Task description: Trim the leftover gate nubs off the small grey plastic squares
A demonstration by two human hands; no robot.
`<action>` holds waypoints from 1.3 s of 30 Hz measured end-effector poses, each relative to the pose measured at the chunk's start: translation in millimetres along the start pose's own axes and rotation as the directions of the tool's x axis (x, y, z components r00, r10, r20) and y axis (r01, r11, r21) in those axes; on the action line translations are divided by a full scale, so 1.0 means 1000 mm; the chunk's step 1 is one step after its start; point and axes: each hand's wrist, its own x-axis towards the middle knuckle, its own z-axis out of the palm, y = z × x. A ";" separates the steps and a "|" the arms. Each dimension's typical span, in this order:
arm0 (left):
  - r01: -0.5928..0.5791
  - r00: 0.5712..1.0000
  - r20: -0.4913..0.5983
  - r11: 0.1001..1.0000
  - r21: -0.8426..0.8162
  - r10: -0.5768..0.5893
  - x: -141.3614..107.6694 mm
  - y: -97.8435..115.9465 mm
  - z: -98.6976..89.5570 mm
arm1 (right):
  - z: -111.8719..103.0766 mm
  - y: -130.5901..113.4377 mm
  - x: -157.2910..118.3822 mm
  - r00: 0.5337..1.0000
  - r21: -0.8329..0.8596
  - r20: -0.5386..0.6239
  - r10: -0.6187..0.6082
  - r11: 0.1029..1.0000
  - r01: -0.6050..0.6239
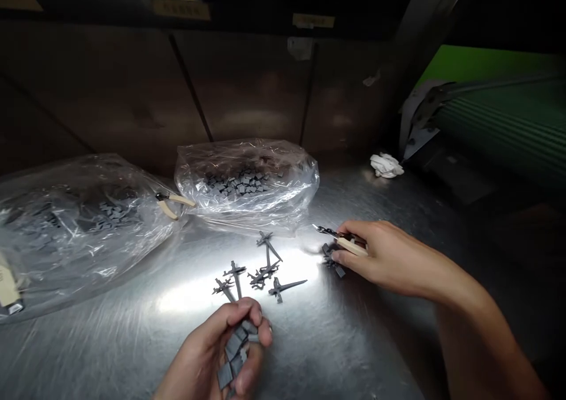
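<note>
My left hand, low in the middle, is curled round several small flat grey pieces. On the right, my right hand grips cutters with cream handles, their tips pointing left. Just beneath those fingertips lies a grey plastic part; whether the fingers touch it I cannot tell. Between the hands, several grey branched sprue pieces with long stems are scattered on the metal table.
A clear bag of small grey pieces stands at the back, another clear bag lies left. Between them rests a second cream-handled tool. Crumpled white paper is at the back right, near a green conveyor.
</note>
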 end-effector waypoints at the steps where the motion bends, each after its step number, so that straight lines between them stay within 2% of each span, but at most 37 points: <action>1: 0.014 1.000 0.014 1.000 -0.001 -0.014 0.000 0.000 0.001 | 0.003 -0.002 0.002 1.000 0.010 0.002 0.000 1.000 0.000; 5: 0.065 0.995 0.075 0.998 0.023 -0.067 0.001 -0.003 0.002 | 0.010 -0.003 0.006 0.999 0.070 0.029 -0.037 0.997 0.034; 9: 0.068 0.996 0.058 0.993 0.100 -0.074 0.004 -0.008 0.000 | 0.009 -0.009 -0.001 0.976 0.207 0.107 -0.189 0.965 0.164; 12: 0.083 0.993 0.073 0.982 0.169 -0.096 0.006 -0.008 0.000 | 0.013 -0.020 -0.011 0.924 0.303 0.163 -0.345 0.909 0.286; 15: 0.130 0.982 0.105 0.968 0.213 -0.155 0.007 -0.007 0.001 | 0.023 -0.034 -0.019 0.874 0.343 0.154 -0.462 0.854 0.391; 20: 0.073 0.983 0.128 0.922 0.381 -0.131 0.007 -0.012 -0.003 | 0.041 -0.046 -0.021 0.760 0.408 0.106 -0.641 0.725 0.555; 27: -0.030 0.985 0.171 0.934 0.357 -0.034 0.003 -0.008 -0.002 | 0.052 -0.043 -0.015 0.719 0.300 -0.077 -0.691 0.672 0.678; 32: -0.119 0.991 0.094 0.957 0.264 0.097 0.004 -0.006 -0.001 | 0.054 -0.045 -0.011 0.706 0.279 -0.161 -0.689 0.655 0.703; 35: -0.144 0.988 0.086 0.970 0.196 0.129 0.004 -0.007 -0.002 | 0.055 -0.045 -0.010 0.702 0.296 -0.191 -0.686 0.641 0.708; 37: -0.161 0.985 0.086 0.978 0.134 0.150 0.005 -0.007 -0.003 | 0.054 -0.045 -0.011 0.718 0.309 -0.203 -0.665 0.652 0.692; 39: -0.168 0.984 0.076 0.982 0.081 0.162 0.005 -0.006 -0.005 | 0.050 -0.045 -0.012 0.762 0.317 -0.191 -0.619 0.695 0.645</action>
